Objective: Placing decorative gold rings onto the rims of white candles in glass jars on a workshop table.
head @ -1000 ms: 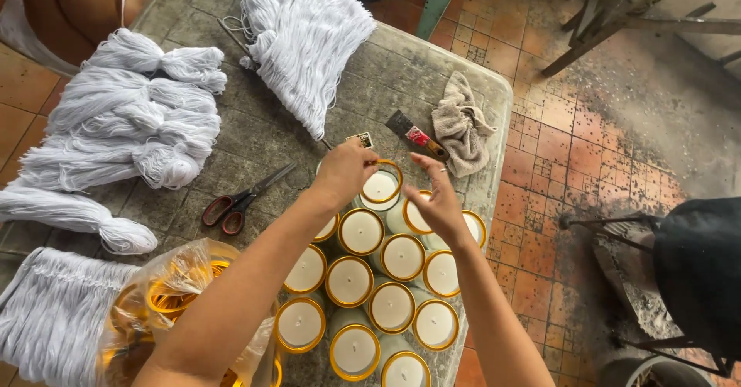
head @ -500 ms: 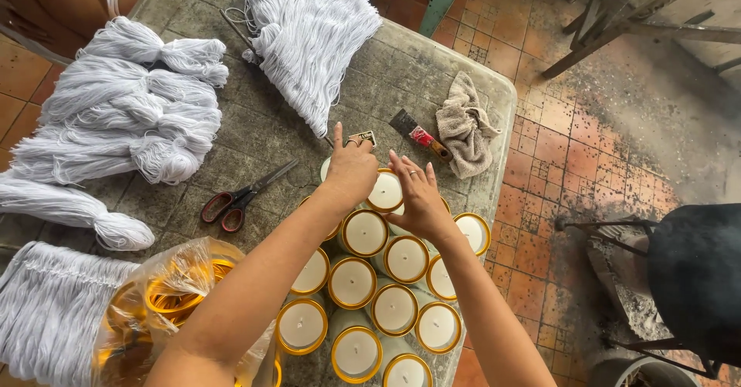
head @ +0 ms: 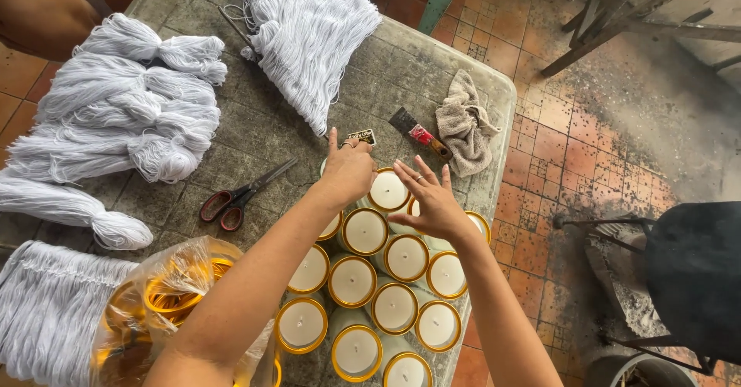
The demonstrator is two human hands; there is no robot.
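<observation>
The candles [head: 378, 279] stand close together in gold-rimmed round cups at the near right part of the desk [head: 193, 1], each one filled with white wax. Your left hand [head: 347, 169] rests over the candle at the far left end of the group, with the fingers curled down and the index finger pointing up; I cannot tell if it grips anything. Your right hand [head: 428, 198] is wide, fingers spread, and hovers just above the candles of the far row, beside the left hand. One candle [head: 387, 191] shows between the two hands.

Just beyond the left hand lies a small dark card [head: 361, 135]. A paint scraper [head: 419, 134] with a red band lies near it, touching a crumpled beige rag [head: 465, 122]. Scissors [head: 243, 194] with red handles lie left of the candles. White yarn bundles [head: 127, 109] cover the left side of the desk, and another white bundle [head: 309, 40] lies at the far edge. A clear plastic bag [head: 166, 294] with gold rings sits at your left arm.
</observation>
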